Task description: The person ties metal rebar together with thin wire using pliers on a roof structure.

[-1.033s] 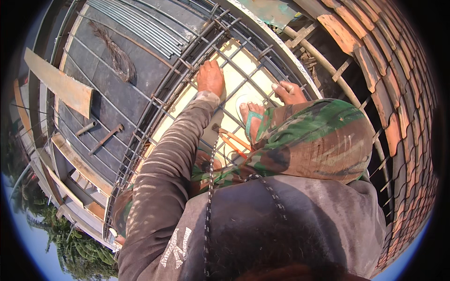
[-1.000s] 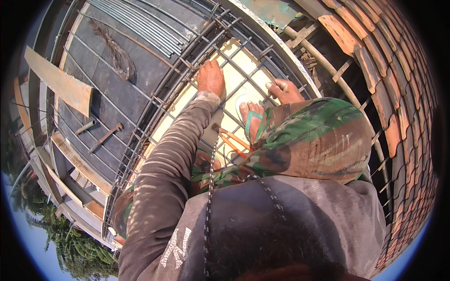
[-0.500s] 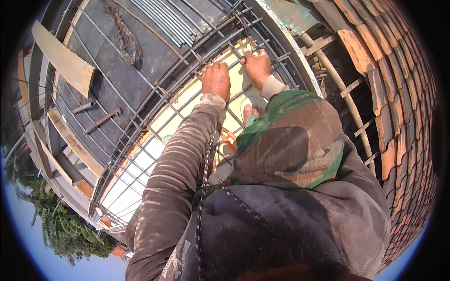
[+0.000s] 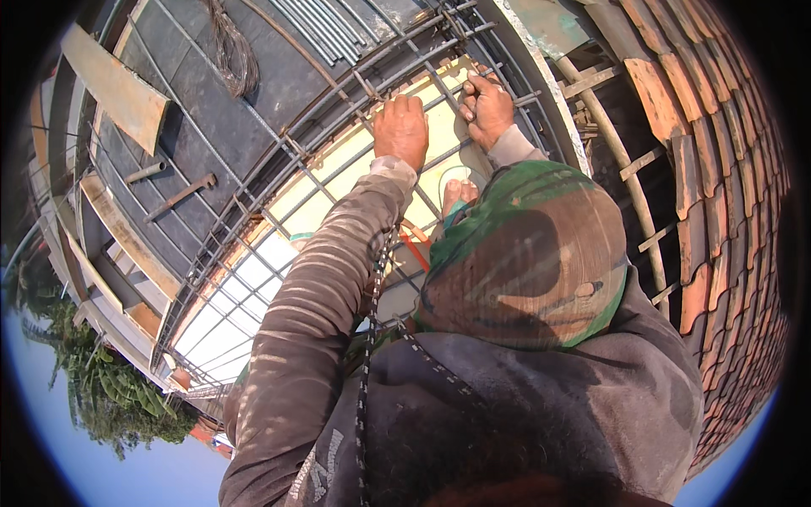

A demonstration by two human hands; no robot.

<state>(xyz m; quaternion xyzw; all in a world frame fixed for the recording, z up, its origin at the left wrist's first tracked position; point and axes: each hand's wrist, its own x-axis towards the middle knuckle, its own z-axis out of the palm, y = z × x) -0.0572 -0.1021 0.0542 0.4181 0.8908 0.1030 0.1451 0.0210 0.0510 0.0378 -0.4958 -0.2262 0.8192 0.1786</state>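
A grid of steel reinforcing bars spans a pale yellow board in front of me. My left hand is closed over a bar near the far edge of this grid, knuckles up. To its right my right hand is closed, thumb against curled fingers, beside the grid's far right corner. What it pinches is too small to make out. Both forearms are in long brown sleeves, the right one largely hidden behind a green and brown cloth-covered knee. Bare toes rest on the grid below the hands.
Beyond the grid, a dark deck carries a bundle of tie wire, grey rods, a rusty hand tool and a short pipe. A plank lies at left. Roof tiles and a wooden pole border the right.
My right hand has shifted right, away from the left hand, and turned so its curled fingers show. The left hand stays at the bars. The whole view has tilted slightly.
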